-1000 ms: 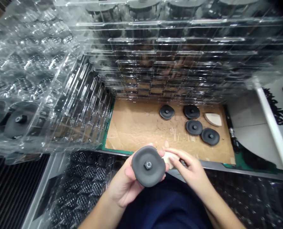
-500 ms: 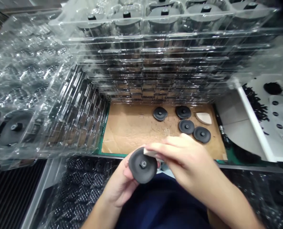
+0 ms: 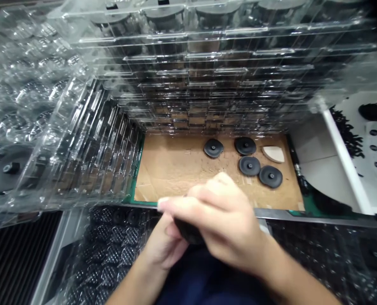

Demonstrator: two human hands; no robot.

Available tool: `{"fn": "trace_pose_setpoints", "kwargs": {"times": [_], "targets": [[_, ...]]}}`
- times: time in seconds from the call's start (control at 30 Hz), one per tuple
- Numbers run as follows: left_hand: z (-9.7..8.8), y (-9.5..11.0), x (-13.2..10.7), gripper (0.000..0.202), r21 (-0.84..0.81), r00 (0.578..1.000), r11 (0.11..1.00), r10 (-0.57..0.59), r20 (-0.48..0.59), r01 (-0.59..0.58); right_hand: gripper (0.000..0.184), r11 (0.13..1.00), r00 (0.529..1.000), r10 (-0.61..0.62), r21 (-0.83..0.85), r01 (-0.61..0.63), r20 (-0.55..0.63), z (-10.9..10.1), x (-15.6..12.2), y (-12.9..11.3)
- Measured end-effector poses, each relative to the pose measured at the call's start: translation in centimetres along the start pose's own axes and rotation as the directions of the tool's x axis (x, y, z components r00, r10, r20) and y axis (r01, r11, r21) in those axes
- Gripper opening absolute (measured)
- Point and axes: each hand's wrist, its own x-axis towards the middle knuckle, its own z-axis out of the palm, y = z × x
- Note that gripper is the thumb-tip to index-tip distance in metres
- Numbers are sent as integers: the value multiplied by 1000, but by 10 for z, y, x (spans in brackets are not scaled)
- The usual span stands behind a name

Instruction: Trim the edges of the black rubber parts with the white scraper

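Note:
Low in front of my body, my left hand is closed around a black rounded disc, gripping it from the left and below. Only a dark part of that disc shows; its centre stud is covered. My right hand lies across the top of it, slightly blurred, with fingers bent together and pointing left. A small pale block was pinched in those fingers half a second ago; now the fingers mostly hide it. Beyond my hands, several similar discs with centre studs, such as one black disc, rest on a cardboard sheet.
A pale wedge-shaped pad lies right of the loose discs. Tall stacks of clear plastic trays rise behind, and more trays stand at left. On the right, a white bin borders small black parts. A dark pen-like tool lies beside it.
My right hand has swept left across the disc, from its upper right edge to over its top. The disc has tilted and is now mostly covered. The view has shifted slightly.

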Motion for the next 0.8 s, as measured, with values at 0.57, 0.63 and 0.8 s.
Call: {"fn": "trace_pose_setpoints", "kwargs": {"times": [0.57, 0.63, 0.8], "targets": [[-19, 0, 2, 58, -122, 997, 991, 67, 48, -61, 24, 829, 826, 558, 11, -559, -77, 24, -47, 38], [-15, -1, 1, 59, -86, 997, 993, 80, 9, -79, 22, 873, 847, 485, 61, -484, -217, 12, -28, 13], [-15, -2, -2, 46, -68, 998, 995, 66, -11, -67, 23, 984, 991, 133, 120, -132, -7, 10, -5, -27]]}}
